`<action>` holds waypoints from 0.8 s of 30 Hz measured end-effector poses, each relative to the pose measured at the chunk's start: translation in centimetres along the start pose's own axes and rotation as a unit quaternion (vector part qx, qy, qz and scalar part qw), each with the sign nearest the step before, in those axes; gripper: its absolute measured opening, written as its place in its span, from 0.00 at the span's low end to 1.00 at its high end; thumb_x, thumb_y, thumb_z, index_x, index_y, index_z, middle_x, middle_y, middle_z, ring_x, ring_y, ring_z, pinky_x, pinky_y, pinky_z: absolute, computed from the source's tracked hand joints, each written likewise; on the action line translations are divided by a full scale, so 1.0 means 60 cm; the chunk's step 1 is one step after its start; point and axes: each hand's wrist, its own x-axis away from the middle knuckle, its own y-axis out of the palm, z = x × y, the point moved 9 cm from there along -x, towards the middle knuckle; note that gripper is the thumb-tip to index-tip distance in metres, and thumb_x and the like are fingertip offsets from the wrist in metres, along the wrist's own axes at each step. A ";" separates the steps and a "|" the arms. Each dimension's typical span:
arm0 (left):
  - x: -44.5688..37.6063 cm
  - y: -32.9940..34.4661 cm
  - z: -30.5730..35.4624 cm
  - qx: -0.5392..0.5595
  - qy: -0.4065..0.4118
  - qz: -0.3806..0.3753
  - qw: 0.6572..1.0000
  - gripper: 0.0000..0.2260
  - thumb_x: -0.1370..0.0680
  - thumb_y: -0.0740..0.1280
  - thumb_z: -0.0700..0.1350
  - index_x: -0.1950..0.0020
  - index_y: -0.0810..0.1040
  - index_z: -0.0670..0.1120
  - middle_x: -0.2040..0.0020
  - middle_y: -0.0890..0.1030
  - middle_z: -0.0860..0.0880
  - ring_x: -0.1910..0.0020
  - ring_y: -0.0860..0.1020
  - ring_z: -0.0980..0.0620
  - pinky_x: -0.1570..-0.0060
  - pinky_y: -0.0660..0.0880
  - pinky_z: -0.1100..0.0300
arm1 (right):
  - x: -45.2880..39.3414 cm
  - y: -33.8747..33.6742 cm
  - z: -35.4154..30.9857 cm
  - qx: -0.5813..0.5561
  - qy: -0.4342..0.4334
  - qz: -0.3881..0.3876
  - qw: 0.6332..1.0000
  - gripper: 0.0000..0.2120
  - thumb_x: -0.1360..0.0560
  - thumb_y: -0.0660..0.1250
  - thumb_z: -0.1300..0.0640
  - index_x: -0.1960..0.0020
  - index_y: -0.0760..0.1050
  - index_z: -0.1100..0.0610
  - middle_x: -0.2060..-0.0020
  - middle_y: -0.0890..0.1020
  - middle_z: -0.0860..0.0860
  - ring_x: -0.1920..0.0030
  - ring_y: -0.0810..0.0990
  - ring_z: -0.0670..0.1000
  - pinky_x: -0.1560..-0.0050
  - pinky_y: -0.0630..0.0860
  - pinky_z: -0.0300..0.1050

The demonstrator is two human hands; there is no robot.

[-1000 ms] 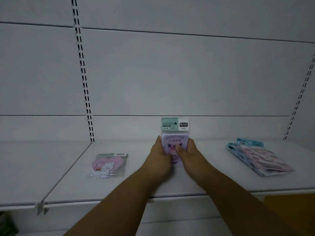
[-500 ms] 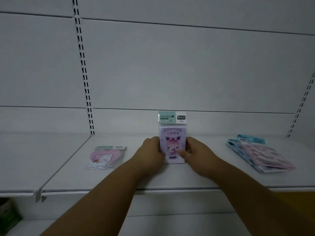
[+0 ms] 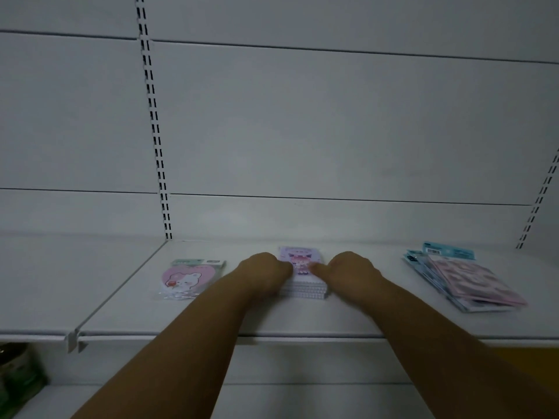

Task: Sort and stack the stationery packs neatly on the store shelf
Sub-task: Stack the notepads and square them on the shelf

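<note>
both hands (image 3: 305,272) — purple packs (image 3: 303,276) flat

Lilac pack (image 3: 301,261) w/ pink-haired girl, pink heart pack (image 3: 190,278), white shelf (image 3: 211,316).

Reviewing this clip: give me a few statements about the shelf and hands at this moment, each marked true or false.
1. Both hands are on the purple stack. True: the left hand and the right hand flank the purple stack.
2. The purple stack stands upright. False: it lies flat on the shelf.
3. The heart-shaped pack lies to the left of the hands. True.
4. The fanned pile on the right is squared up neatly. False: its packs are splayed and offset.
5. The heart-shaped pack touches the purple stack. False: they lie apart.
</note>
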 end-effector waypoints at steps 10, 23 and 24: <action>0.059 -0.011 -0.016 -0.085 0.049 0.151 0.984 0.17 0.22 0.59 0.60 0.64 0.69 0.51 0.67 0.73 0.52 0.68 0.71 0.55 0.72 0.62 0.60 | 0.066 -0.020 0.004 0.014 -0.112 0.063 0.992 0.23 0.28 0.61 0.33 0.66 0.73 0.52 0.69 0.76 0.49 0.68 0.73 0.46 0.67 0.68 0.43; 0.080 -0.004 -0.009 -0.100 0.115 0.185 0.971 0.09 0.22 0.64 0.49 0.61 0.71 0.49 0.57 0.80 0.46 0.63 0.72 0.50 0.62 0.67 0.58 | 0.082 -0.006 -0.005 0.043 -0.139 0.058 0.988 0.11 0.26 0.69 0.48 0.63 0.75 0.53 0.67 0.76 0.48 0.67 0.71 0.44 0.67 0.64 0.40; 0.079 -0.003 -0.008 -0.104 0.117 0.182 0.971 0.09 0.22 0.64 0.49 0.61 0.71 0.49 0.57 0.80 0.46 0.63 0.72 0.49 0.62 0.67 0.58 | 0.083 -0.006 -0.005 0.040 -0.138 0.058 0.988 0.11 0.26 0.69 0.48 0.62 0.75 0.53 0.67 0.76 0.48 0.67 0.71 0.44 0.66 0.65 0.41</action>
